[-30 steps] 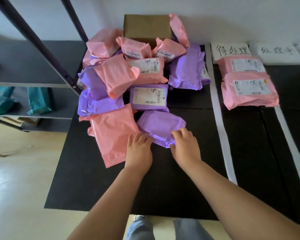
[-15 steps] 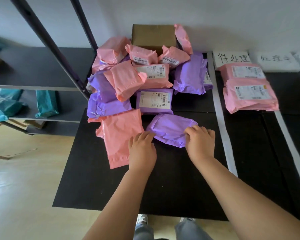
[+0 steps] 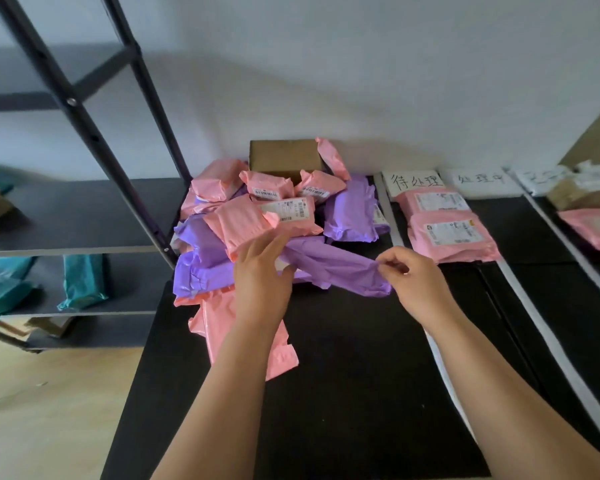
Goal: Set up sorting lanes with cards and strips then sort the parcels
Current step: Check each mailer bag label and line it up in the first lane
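Observation:
A purple parcel (image 3: 333, 265) is lifted off the black mat (image 3: 354, 375), tilted down to the right. My left hand (image 3: 262, 275) holds its left end, thumb under it and fingers over the top. My right hand (image 3: 414, 278) pinches its right corner. Behind lies a heap of pink and purple parcels (image 3: 257, 216) with a brown box (image 3: 281, 157) at the back. White strips (image 3: 548, 337) mark lanes on the right. Handwritten cards (image 3: 414, 181) sit at the lane heads, with two pink parcels (image 3: 449, 233) in the first lane.
A black metal shelf rack (image 3: 84, 216) with teal parcels (image 3: 82, 282) stands at the left, its slanted post close to the heap. A second card (image 3: 478, 180) heads the middle lane. More parcels (image 3: 589, 223) lie in the far right lane. Wooden floor lies at lower left.
Both hands have raised the purple parcel from the mat and turned it on edge. The camera view has tilted upward, showing more wall.

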